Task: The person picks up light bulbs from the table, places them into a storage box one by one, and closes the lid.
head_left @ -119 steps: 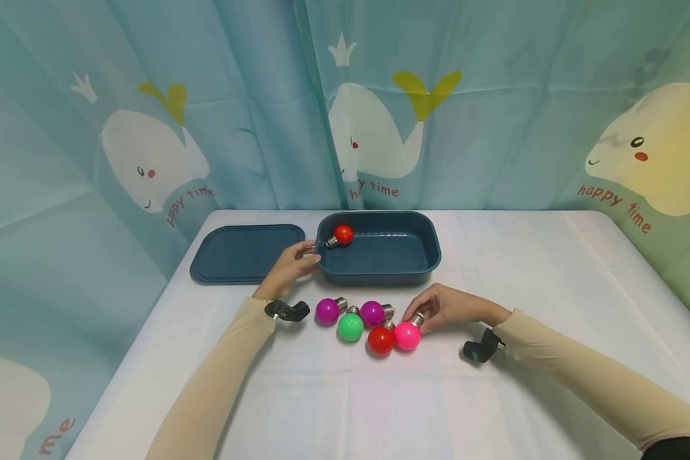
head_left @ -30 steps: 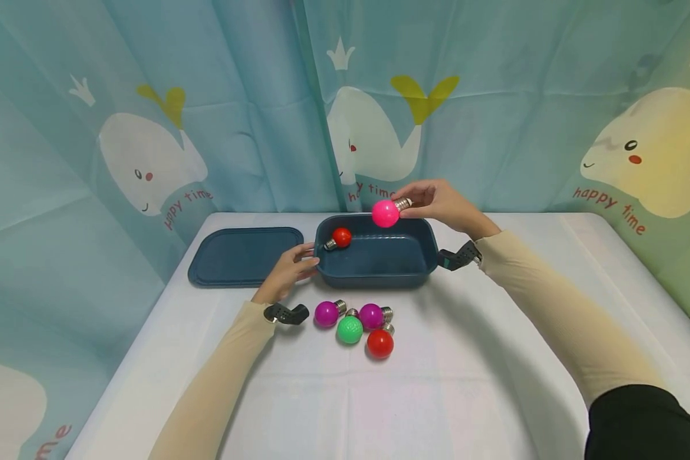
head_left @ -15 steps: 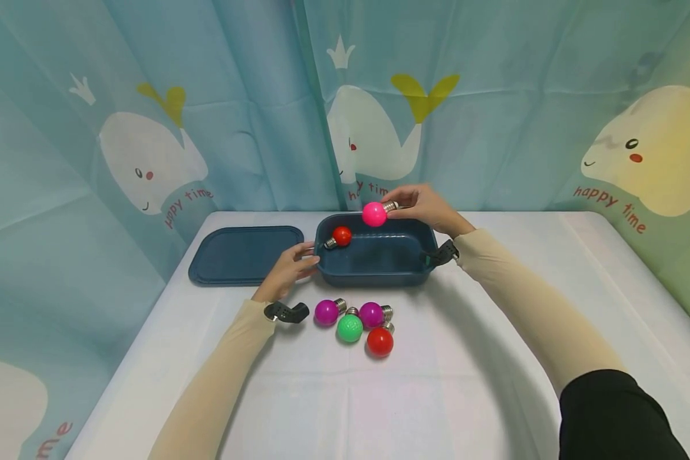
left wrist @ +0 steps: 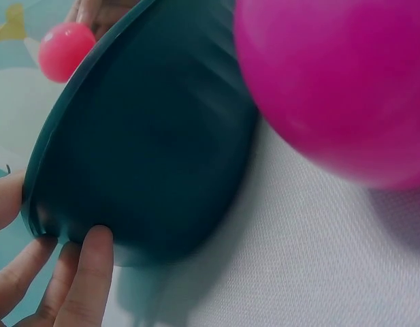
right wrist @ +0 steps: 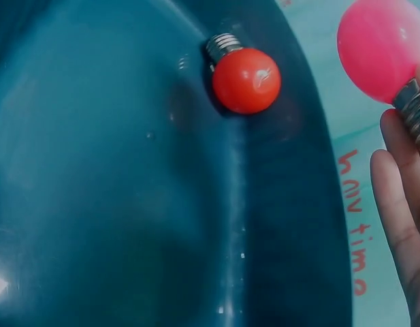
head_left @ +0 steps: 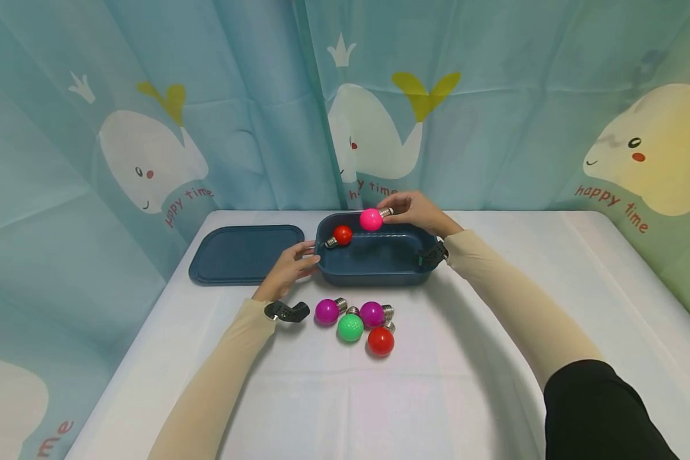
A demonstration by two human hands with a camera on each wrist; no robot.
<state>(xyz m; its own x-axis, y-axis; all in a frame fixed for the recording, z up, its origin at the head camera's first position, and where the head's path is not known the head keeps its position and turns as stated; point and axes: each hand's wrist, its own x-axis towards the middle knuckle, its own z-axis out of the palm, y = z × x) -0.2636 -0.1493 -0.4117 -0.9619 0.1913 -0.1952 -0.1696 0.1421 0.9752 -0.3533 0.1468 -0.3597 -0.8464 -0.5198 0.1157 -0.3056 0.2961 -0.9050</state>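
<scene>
In the head view my right hand (head_left: 416, 214) pinches a pink light bulb (head_left: 370, 220) by its metal screw base, above the back part of a dark blue box (head_left: 374, 279). The bulb lies tilted, its round end to the left. A red bulb (head_left: 342, 235) rests inside the box at the left; the right wrist view also shows this red bulb (right wrist: 246, 80) near the wall. My left hand (head_left: 287, 268) touches the box's left side, fingertips (left wrist: 97, 238) against the outer wall in the left wrist view.
A dark blue lid (head_left: 244, 255) lies flat left of the box. In front of the box lie a purple bulb (head_left: 326, 312), a green bulb (head_left: 351, 328), a second purple bulb (head_left: 372, 314) and a red bulb (head_left: 381, 342). A whale-print curtain (head_left: 264, 128) hangs behind the white table.
My right hand has lifted the pink bulb from the group on the table and carried it over the box, lately moving left and slightly down. The left hand has stayed at the box.
</scene>
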